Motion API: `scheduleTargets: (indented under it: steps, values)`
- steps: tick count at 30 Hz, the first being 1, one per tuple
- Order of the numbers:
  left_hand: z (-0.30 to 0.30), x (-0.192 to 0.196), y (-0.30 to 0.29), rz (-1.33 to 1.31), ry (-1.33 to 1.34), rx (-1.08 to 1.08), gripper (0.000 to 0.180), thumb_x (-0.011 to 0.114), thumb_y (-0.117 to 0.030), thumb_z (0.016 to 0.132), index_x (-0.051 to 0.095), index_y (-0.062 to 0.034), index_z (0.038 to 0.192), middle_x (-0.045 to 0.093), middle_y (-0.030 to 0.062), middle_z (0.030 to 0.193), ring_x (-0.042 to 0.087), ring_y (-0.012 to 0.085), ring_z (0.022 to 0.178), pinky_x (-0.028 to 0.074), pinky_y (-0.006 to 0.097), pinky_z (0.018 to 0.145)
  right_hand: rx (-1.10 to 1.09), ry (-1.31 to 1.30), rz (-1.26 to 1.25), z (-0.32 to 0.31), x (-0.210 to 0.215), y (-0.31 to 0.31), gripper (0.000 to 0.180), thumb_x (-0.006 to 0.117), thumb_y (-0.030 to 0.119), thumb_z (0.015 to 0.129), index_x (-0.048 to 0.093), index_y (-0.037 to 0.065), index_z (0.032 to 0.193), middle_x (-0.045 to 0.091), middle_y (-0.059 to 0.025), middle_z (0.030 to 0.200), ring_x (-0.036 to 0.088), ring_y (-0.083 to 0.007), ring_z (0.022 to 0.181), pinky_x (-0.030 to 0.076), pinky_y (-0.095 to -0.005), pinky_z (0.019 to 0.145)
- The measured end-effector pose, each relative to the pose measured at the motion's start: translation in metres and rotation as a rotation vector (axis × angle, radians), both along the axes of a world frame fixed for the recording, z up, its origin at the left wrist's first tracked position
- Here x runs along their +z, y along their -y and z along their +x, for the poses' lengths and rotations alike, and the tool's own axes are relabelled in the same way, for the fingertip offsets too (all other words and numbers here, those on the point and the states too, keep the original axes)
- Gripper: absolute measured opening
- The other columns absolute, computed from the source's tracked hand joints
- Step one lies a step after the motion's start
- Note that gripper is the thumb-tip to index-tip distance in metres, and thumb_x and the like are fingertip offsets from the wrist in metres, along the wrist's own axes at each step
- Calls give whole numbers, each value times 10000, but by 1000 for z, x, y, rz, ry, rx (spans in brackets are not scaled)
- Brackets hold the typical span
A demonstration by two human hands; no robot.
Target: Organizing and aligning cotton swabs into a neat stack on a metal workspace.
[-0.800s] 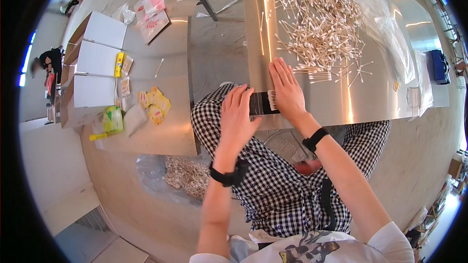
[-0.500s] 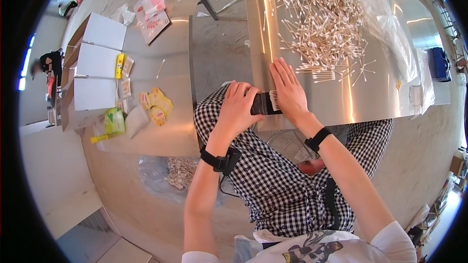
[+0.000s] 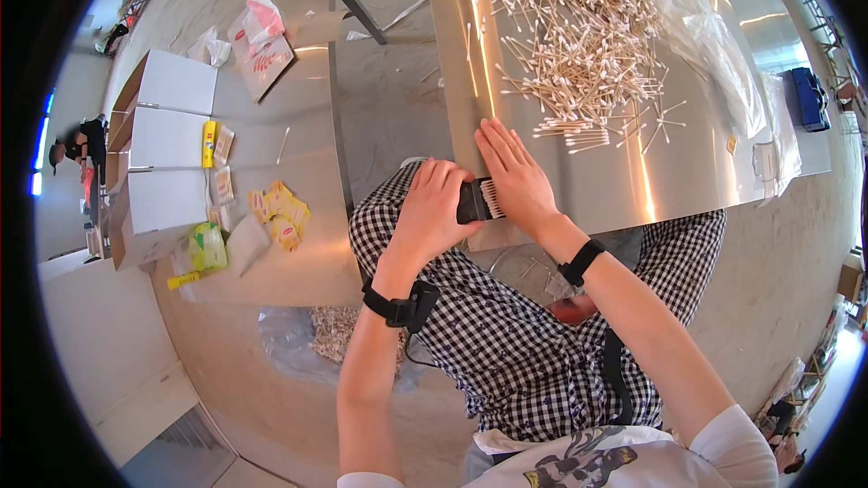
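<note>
My left hand (image 3: 429, 214) is closed around a small black box (image 3: 471, 202), held over the near left corner of the metal table. Out of its right end stick several cotton swabs (image 3: 491, 197) in a row, white tips outward. My right hand (image 3: 518, 179) is open and flat, fingers stretched together away from me, with its palm edge close against those tips; contact cannot be made out. Beyond it lies a big loose heap of cotton swabs (image 3: 588, 45). At the heap's near edge some swabs (image 3: 588, 138) lie side by side.
Clear plastic bags (image 3: 723, 63) and a blue case (image 3: 810, 99) lie on the table's right. The left table (image 3: 307, 117) bears white boxes (image 3: 170, 136), a yellow glue stick (image 3: 209, 145), yellow packets (image 3: 282, 215) and a single swab (image 3: 283, 145). A bag of swabs (image 3: 339, 334) lies below.
The view has shifted slightly, so both tables sit a little further left. The black box is tilted a bit differently in my left hand. My right hand stays flat beside the swab tips.
</note>
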State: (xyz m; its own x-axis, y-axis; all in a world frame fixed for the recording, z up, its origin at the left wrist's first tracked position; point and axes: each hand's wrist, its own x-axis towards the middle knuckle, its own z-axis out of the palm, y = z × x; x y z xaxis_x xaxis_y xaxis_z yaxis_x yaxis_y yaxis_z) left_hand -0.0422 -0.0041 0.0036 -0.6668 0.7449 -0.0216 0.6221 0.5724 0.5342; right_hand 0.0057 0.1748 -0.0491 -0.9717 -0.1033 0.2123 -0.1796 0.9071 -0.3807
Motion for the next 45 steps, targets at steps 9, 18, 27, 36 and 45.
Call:
scheduleTargets:
  steps: [9, 18, 27, 36, 45]
  values:
    - [0, 3, 0, 82, 2, 17, 580, 864, -146, 583, 586, -35, 1079, 567, 111, 1092, 529, 311, 1118, 435, 413, 1019, -19, 5, 9, -1, 4, 2, 558, 483, 56, 912, 399, -44, 1454, 375, -160, 1552, 294, -281, 1485, 273, -405, 1225]
    - [1, -3, 2, 77, 5, 18, 581, 856, -181, 598, 581, -26, 1086, 574, 129, 1143, 507, 341, 1174, 423, 436, 1040, -37, -51, -71, -6, 4, 30, 537, 491, 58, 910, 422, -40, 1434, 418, -160, 1515, 317, -297, 1473, 298, -405, 1212]
    - [4, -5, 4, 161, 35, 94, 646, 884, -220, 616, 608, -30, 1168, 604, 138, 1166, 537, 350, 1156, 431, 448, 1032, -204, -111, -684, 4, 15, 34, 509, 434, -74, 936, 416, -19, 1441, 425, -185, 1502, 334, -351, 1452, 321, -425, 1180]
    - [10, -30, 19, 189, 140, 299, 548, 838, -287, 758, 648, -28, 1203, 689, 146, 1094, 607, 337, 1095, 402, 442, 1040, -344, -49, -1091, 24, 8, 52, 467, 385, -71, 1000, 442, 30, 1452, 448, -137, 1510, 427, -272, 1407, 371, -364, 1150]
    - [-11, -24, 124, 417, -49, 971, 312, 729, -135, 873, 652, -29, 1157, 664, 123, 1167, 616, 285, 1114, 468, 385, 979, -280, -151, -567, 41, 8, -15, 444, 369, -82, 975, 494, 0, 1393, 443, -168, 1499, 398, -315, 1424, 354, -378, 1165]
